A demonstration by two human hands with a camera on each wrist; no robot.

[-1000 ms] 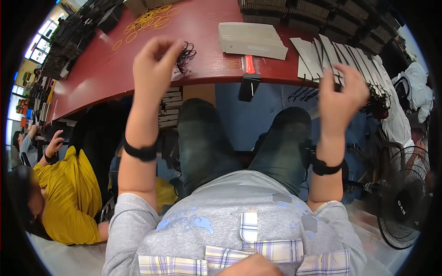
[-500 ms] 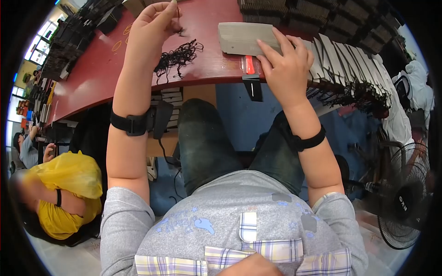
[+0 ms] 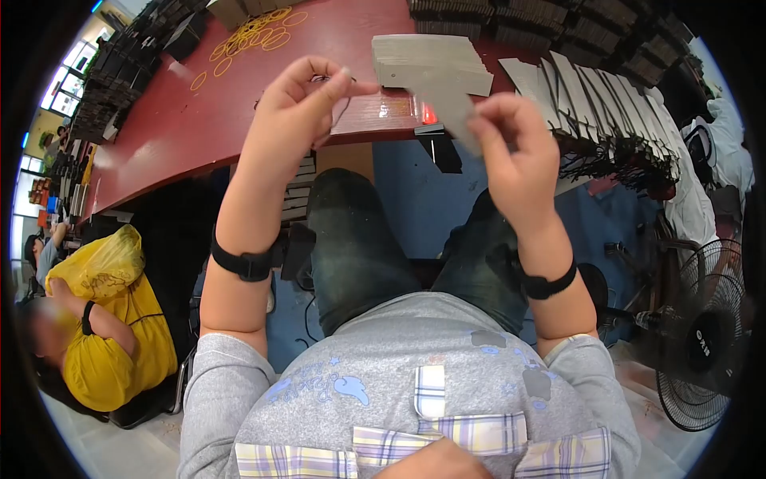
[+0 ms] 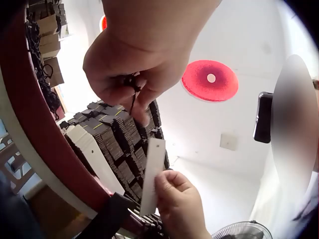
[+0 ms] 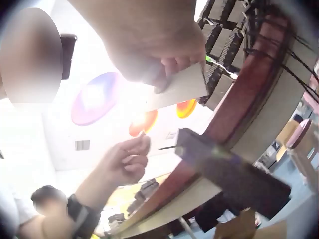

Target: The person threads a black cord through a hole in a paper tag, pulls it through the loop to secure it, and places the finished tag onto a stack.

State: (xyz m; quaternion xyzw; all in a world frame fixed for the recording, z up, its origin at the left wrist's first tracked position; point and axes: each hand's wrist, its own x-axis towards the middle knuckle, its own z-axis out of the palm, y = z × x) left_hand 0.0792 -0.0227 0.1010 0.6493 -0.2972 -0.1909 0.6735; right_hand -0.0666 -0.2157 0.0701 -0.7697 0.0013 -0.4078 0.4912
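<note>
Both hands are raised above the lap, short of the red table [image 3: 159,128] edge. Right hand [image 3: 519,164] pinches a grey card tag [image 3: 455,108] by its lower end, punched hole uppermost. Left hand [image 3: 299,108] pinches a black string loop [image 4: 133,97] between thumb and forefinger, just apart from the tag. Judged step: threading. Next move calls for aligning string tip with hole. Beyond: stacked blank tags [image 3: 431,60], strung tags [image 3: 606,104], rubber bands [image 3: 255,32].
</note>
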